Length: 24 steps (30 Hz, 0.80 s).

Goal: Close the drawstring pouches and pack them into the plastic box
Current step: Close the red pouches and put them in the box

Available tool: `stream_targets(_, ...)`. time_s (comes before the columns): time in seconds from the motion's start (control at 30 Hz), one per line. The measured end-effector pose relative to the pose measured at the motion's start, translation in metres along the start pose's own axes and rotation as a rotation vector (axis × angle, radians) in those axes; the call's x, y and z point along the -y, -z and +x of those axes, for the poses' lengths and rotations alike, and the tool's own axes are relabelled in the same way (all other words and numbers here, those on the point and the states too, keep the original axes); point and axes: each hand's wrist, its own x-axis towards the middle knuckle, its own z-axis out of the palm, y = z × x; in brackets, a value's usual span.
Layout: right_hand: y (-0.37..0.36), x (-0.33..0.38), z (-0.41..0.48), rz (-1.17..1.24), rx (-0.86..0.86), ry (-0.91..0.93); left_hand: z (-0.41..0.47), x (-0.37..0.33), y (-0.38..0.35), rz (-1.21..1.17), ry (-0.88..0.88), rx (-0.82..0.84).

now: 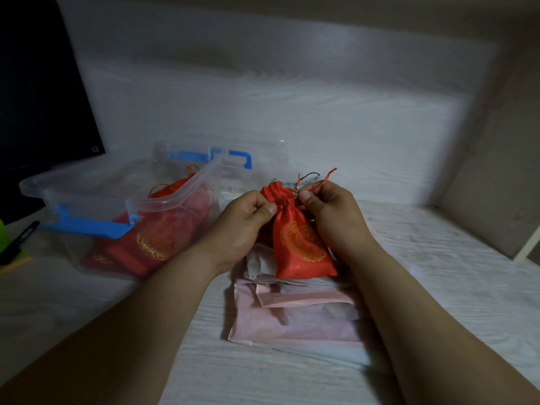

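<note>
**Cinching the red pouch**

I hold the red drawstring pouch [304, 247] just right of the plastic box [157, 200]. The left grip [245, 223] pinches its gathered neck and the right grip [330, 214] pinches the drawstring [321, 182]. I'd pull outward steadily (neck braced) until it shuts.

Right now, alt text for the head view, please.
The left hand grips a red drawstring pouch at its neck while the right hand pinches its cord, above pink pouches. A clear plastic box holding red pouches sits left.

A red gold-printed pouch [302, 247] is held upright with cinched neck, beside the clear plastic box [122, 200] holding red pouches [152, 238].
</note>
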Motion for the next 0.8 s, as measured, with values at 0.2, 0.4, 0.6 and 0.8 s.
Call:
stream_targets(0.2,0.000,0.000,0.000,-0.011,-0.068,-0.021,0.000,0.002,0.005,0.074,-0.037,-0.008)
stream_targets(0.4,-0.002,0.002,-0.001,-0.104,-0.092,0.053,-0.006,-0.004,-0.002,-0.051,0.061,0.039)
stream_targets(0.6,-0.004,0.006,-0.003,-0.133,-0.121,0.113,-0.004,-0.002,-0.005,-0.108,0.126,0.114)
stream_targets(0.8,0.003,0.005,-0.003,0.014,0.188,-0.140,0.004,0.000,-0.003,-0.137,0.054,-0.081)
